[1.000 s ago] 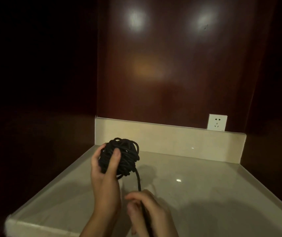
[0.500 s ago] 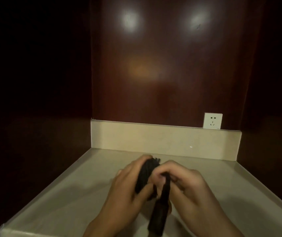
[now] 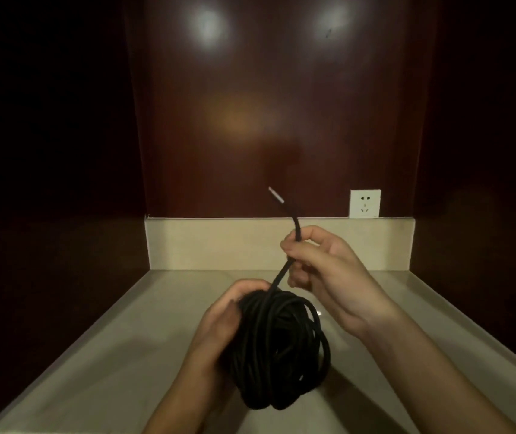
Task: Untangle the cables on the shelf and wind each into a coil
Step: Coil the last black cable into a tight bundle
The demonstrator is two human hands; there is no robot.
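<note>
Both hands on one black cable: our left hand (image 3: 219, 311) has fingers curled around the side of the wound bundle (image 3: 278, 349), holding it just above the beige shelf (image 3: 109, 355). Our right hand (image 3: 322, 270) pinches the free strand (image 3: 281, 274) rising off the bundle, fingers curled on it; its silver-tipped plug end (image 3: 277, 195) sticks up past the fingers, near the white wall socket (image 3: 365, 203).

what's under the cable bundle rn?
The left hand grips the cable bundle from its left side, over the beige shelf, with a shadow below it. The bundle hides whether it touches the shelf.
</note>
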